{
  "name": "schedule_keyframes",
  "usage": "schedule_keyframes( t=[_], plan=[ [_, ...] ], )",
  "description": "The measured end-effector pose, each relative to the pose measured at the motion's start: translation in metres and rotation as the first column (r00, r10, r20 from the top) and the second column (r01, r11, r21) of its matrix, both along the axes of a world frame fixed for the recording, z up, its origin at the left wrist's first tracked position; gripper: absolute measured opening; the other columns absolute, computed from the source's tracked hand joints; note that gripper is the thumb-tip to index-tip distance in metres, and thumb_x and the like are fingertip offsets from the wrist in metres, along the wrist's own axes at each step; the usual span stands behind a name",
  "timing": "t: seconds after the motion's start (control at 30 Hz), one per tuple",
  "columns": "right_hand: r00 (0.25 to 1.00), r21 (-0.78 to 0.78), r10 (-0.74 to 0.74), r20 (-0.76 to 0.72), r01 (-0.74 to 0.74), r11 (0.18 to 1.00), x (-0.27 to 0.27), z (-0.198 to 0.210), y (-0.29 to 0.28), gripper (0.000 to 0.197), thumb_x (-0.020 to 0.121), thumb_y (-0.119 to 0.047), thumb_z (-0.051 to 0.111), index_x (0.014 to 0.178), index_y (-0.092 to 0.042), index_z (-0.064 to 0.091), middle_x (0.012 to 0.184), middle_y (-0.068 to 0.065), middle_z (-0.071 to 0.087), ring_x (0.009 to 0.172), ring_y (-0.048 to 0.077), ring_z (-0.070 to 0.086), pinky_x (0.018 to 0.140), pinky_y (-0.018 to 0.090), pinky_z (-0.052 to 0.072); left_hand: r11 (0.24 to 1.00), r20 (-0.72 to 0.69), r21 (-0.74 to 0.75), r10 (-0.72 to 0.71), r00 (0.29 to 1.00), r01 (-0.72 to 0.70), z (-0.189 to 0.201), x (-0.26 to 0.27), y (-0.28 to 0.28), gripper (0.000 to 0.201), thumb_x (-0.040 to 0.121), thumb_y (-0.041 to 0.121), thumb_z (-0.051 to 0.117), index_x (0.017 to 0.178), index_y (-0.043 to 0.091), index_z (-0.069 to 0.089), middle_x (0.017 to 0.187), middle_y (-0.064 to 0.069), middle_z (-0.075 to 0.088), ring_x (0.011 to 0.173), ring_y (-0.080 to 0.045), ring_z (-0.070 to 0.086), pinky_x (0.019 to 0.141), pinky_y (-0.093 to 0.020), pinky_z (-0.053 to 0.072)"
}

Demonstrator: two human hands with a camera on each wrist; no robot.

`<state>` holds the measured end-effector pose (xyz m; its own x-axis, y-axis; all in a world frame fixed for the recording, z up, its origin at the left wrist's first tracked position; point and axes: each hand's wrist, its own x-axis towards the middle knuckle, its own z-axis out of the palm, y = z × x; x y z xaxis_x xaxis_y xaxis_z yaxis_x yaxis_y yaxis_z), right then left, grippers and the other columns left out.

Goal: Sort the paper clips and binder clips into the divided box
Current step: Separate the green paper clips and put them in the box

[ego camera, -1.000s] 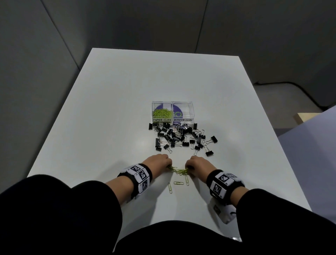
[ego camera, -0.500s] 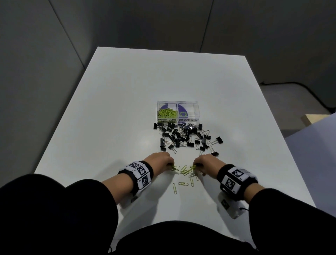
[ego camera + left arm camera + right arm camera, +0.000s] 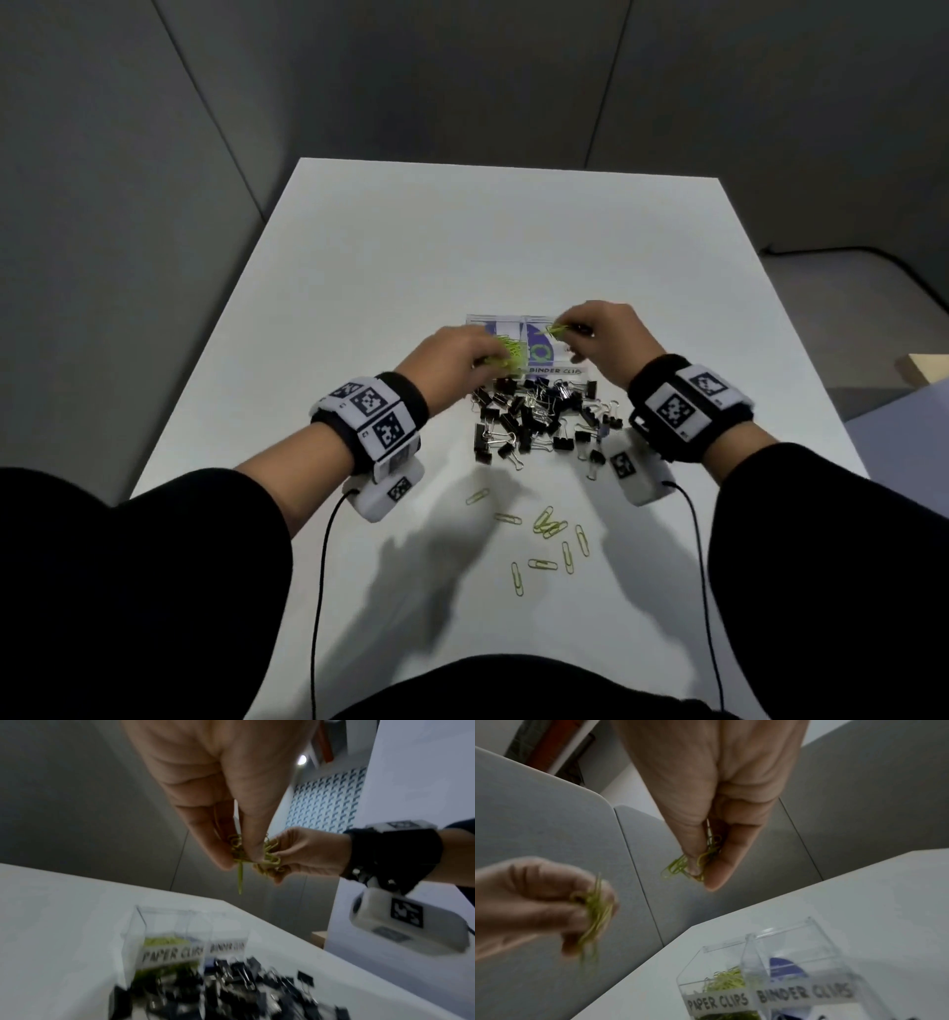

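Paper clips (image 3: 508,354) pinched in left hand (image 3: 452,354) over divided box (image 3: 557,371)

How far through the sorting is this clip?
Roughly midway. Done: green clips already fill the PAPER CLIPS compartment. In hand: the left hand and right hand each pinch a bunch of paper clips above the divided box. Left: loose paper clips near the person and the whole binder clip pile; the BINDER CLIPS compartment shows none.

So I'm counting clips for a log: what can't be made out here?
- Head view: the left hand covers the paper clip compartment.
- Left wrist view: the binder clips are motion-blurred, uncountable.
- Right wrist view: fingers hide most held paper clips.
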<state>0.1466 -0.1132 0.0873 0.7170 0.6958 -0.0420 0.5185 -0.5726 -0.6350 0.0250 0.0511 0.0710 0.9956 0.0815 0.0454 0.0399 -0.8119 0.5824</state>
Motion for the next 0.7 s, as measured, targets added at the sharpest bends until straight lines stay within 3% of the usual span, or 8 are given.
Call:
schedule_keyframes(
  t=[0.1,0.23,0.37,0.43,0.53,0.7],
  plan=[
    [0.997,0.044,-0.057,-0.049,0.06,0.997,0.004,-0.018,0.035,0.02,0.092,-0.008,0.053,0.105,0.001,0.066,0.086,0.013,0.064,0.072,0.026,0.064,0.076,0.036,0.056,0.995,0.068,0.026,0.094,0.993,-0.096,0.009,0.016,0.019,0.023,0.089,0.019,0.06,0.106,0.007,0.069,0.1,-0.012,0.066,0.091,-0.025,0.06,0.082,-0.032,0.045],
    [0.997,-0.019,-0.066,-0.041,0.065,0.998,0.005,-0.042,0.073,0.021,0.093,-0.006,0.049,0.1,0.001,0.068,0.075,0.006,0.061,0.073,0.025,0.059,0.08,0.046,0.053,0.975,0.049,0.075,0.206,0.977,-0.21,0.003,0.035,0.038,0.022,0.092,0.02,0.055,0.106,0.008,0.068,0.103,-0.011,0.063,0.096,-0.026,0.059,0.083,-0.031,0.043],
    [0.999,-0.143,-0.017,-0.048,0.01,0.99,0.007,-0.057,0.081,0.028,0.092,-0.008,0.05,0.117,-0.01,0.063,0.115,0.014,0.066,0.103,0.029,0.061,0.096,0.039,0.047,0.965,-0.005,0.098,0.243,0.97,-0.241,-0.012,0.05,0.047,0.023,0.094,0.021,0.052,0.109,0.01,0.067,0.106,-0.009,0.062,0.098,-0.025,0.058,0.082,-0.028,0.041],
    [0.999,-0.127,0.009,-0.046,-0.015,0.992,0.007,-0.056,0.073,0.031,0.092,-0.006,0.05,0.121,-0.01,0.061,0.121,0.013,0.065,0.108,0.028,0.06,0.097,0.036,0.045,0.968,-0.042,0.104,0.233,0.972,-0.228,-0.02,0.059,0.047,0.024,0.094,0.021,0.051,0.11,0.011,0.066,0.108,-0.009,0.061,0.1,-0.025,0.058,0.082,-0.028,0.041],
    [0.998,-0.101,0.061,0.018,-0.059,0.993,0.004,-0.055,0.051,0.026,0.093,-0.011,0.051,0.116,-0.008,0.064,0.116,0.011,0.065,0.102,0.024,0.061,0.09,0.03,0.047,0.979,-0.138,0.142,0.164,0.977,-0.145,-0.032,0.075,0.039,0.026,0.095,0.024,0.049,0.113,0.012,0.064,0.111,-0.009,0.059,0.103,-0.026,0.057,0.084,-0.031,0.042],
    [0.976,-0.245,0.215,0.027,-0.202,0.948,-0.005,-0.065,0.002,0.021,0.093,-0.018,0.052,0.106,-0.01,0.067,0.104,0.007,0.066,0.095,0.022,0.061,0.08,0.025,0.046,0.973,-0.249,0.23,0.053,0.967,0.006,-0.053,0.094,0.027,0.029,0.097,0.017,0.044,0.117,0.01,0.063,0.117,-0.012,0.057,0.106,-0.031,0.057,0.088,-0.036,0.045]
  ],
)
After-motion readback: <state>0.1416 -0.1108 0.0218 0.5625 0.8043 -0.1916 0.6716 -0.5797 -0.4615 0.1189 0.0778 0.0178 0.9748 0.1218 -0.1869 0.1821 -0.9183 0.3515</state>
